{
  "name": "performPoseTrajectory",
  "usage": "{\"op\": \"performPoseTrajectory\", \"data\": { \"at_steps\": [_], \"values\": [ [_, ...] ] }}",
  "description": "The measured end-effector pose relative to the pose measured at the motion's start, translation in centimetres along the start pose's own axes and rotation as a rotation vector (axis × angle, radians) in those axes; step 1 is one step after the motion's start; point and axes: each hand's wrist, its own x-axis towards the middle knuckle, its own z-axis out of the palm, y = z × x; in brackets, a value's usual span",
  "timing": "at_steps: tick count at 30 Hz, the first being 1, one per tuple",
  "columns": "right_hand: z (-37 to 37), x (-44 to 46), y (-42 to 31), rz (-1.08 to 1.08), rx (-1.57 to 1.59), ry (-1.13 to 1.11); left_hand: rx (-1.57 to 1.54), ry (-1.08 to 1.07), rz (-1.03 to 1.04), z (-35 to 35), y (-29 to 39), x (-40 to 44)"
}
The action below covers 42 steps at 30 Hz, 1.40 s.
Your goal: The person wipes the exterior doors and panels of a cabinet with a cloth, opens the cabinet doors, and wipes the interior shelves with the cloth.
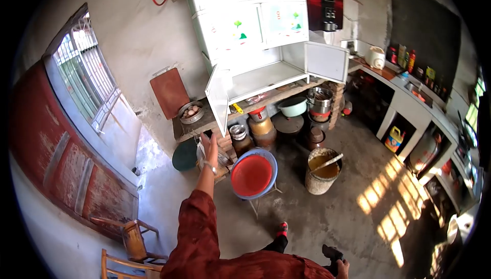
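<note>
My left hand reaches forward with its fingers stretched out and nothing visible in it, close to the lower edge of the cabinet's open left door. Low at the right, partly cut off by the frame, my right hand is closed on a dark, cloth-like thing. The white cabinet stands on a ledge, its lower doors open and its lower shelf bare. Below and right of my left hand, a red basin rests in a blue basin on a stand.
A bucket of murky liquid with a stick stands right of the basins. Pots and a pale green basin sit under the ledge. Wooden chairs are at lower left, near a red door. A counter runs along the right.
</note>
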Motion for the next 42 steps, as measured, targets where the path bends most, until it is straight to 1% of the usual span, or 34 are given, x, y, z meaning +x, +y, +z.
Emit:
{"op": "performPoseTrajectory", "data": {
  "at_steps": [1, 4, 5, 6, 7, 8, 9, 10, 12, 13, 14, 16, 18, 19, 20, 22, 24, 26, 28, 30, 34, 38, 41, 42],
  "values": [
    [1.3, 2.0, -2.7, -0.014, -0.013, -0.011, 0.013, 0.056, -0.015, 1.1, -0.1, 1.7],
    [7.8, 8.3, -11.8, -0.053, -0.039, -0.069, 0.114, 0.230, 0.104, 6.4, -5.1, 8.9],
    [9.6, 9.7, -14.8, -0.062, -0.054, -0.085, 0.142, 0.325, 0.106, 9.1, -6.4, 10.5],
    [11.6, 10.8, -16.9, -0.067, -0.066, -0.106, 0.045, 0.398, 0.166, 10.3, -6.4, 11.2],
    [13.0, 11.9, -19.2, -0.075, -0.077, -0.118, -0.082, 0.457, 0.111, 12.2, -7.5, 11.1],
    [13.9, 12.8, -21.3, -0.081, -0.090, -0.123, -0.074, 0.441, 0.116, 14.7, -4.8, 8.9],
    [15.0, 13.6, -22.6, -0.080, -0.102, -0.133, -0.111, 0.232, -0.016, 15.7, -1.1, 6.9],
    [15.4, 14.5, -23.9, -0.085, -0.110, -0.131, -0.152, 0.020, -0.098, 17.5, 2.4, 4.9],
    [15.6, 16.0, -25.5, -0.098, -0.124, -0.131, 0.235, -0.289, 0.272, 22.6, -1.4, 2.8],
    [15.3, 16.6, -26.3, -0.108, -0.127, -0.132, 0.141, -0.418, 0.409, 24.4, -3.1, 2.8],
    [14.4, 17.2, -26.9, -0.126, -0.134, -0.140, -0.016, -0.505, 0.305, 25.8, -2.7, 2.8],
    [14.5, 18.6, -28.2, -0.145, -0.130, -0.164, -0.046, -0.701, 0.075, 26.8, -3.8, 4.1],
    [15.2, 20.1, -30.3, -0.165, -0.139, -0.207, -0.097, -0.641, 0.116, 27.7, -7.0, 5.4],
    [16.1, 20.8, -32.1, -0.174, -0.155, -0.248, -0.171, -0.609, -0.015, 27.5, -7.0, 6.1],
    [17.0, 21.6, -33.8, -0.183, -0.171, -0.288, -0.255, -0.608, -0.203, 27.9, -9.1, 6.8],
    [19.4, 23.3, -37.2, -0.194, -0.154, -0.349, -0.458, -0.524, -0.160, 27.8, -11.1, 8.0],
    [21.6, 25.3, -39.8, -0.193, -0.102, -0.397, -0.472, -0.477, -0.242, 27.5, -11.5, 9.0],
    [23.4, 28.8, -41.8, -0.239, -0.141, -0.500, -0.451, -0.410, -0.342, 26.4, -9.7, 9.9],
    [25.8, 30.0, -46.2, -0.265, -0.134, -0.631, -0.421, -0.270, -0.497, 26.3, -8.6, 11.0],
    [27.6, 32.6, -48.0, -0.279, -0.105, -0.742, -0.408, -0.211, -0.577, 26.7, -9.0, 11.2],
    [31.4, 35.3, -54.3, -0.331, -0.066, -0.856, -0.461, -0.121, -0.683, 28.6, -9.6, 12.5],
    [36.7, 39.5, -58.8, -0.589, -0.145, -0.938, -0.511, -0.022, -0.715, 29.2, -10.6, 12.9],
    [41.6, 37.6, -63.9, -0.741, -0.131, -1.011, -0.653, 0.079, -0.762, 28.9, -12.4, 13.9],
    [43.0, 36.7, -65.8, -0.827, -0.178, -1.035, -0.709, 0.107, -0.739, 29.0, -13.0, 14.2]
  ]
}}
